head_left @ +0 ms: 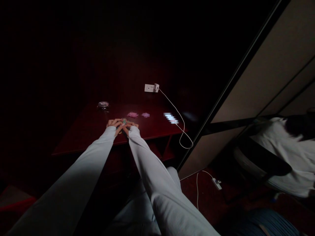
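My left hand (114,124) and my right hand (131,125) meet over the near part of a dark red table (86,131). Small green pieces (124,121) show between the fingertips, too small to make out. The fingers of both hands are bent and close together, and what each one grips is unclear. Just beyond the hands lies a pile of pink pieces (133,115), with a smaller purple pile (145,115) to its right.
A round clear container (103,104) stands at the back left. On the right a lit phone (171,118) lies with a white cable running to a wall socket (149,88). A power strip (217,184) is on the floor; a person in white (283,150) is at far right.
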Motion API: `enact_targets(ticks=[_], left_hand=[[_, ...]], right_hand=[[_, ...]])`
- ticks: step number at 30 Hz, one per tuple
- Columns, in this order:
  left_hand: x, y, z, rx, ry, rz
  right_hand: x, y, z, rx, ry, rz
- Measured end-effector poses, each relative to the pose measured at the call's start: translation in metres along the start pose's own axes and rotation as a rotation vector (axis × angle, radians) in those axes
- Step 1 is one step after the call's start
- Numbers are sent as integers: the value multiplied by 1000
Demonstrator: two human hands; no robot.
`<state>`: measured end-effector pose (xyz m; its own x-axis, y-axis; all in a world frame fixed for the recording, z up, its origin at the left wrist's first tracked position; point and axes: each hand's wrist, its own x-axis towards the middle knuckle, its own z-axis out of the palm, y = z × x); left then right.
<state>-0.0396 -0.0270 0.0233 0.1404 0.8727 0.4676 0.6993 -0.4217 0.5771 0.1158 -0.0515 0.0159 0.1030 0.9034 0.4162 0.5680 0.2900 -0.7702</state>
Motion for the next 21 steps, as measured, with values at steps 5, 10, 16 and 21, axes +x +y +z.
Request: enact_targets(ticks=[5,10,16,21], left_hand=[[-7,12,-2,-45,28,-47],[-7,14,2,-18,53,-14],[-2,1,12,-23,89,42],[1,-18,16,-38,136,140]], right_hand=[[8,5,-10,16,18,30],[8,1,-20,30,11,47],[2,-1,-17,-8,-39,15],[2,-3,-18,-45,-81,9]])
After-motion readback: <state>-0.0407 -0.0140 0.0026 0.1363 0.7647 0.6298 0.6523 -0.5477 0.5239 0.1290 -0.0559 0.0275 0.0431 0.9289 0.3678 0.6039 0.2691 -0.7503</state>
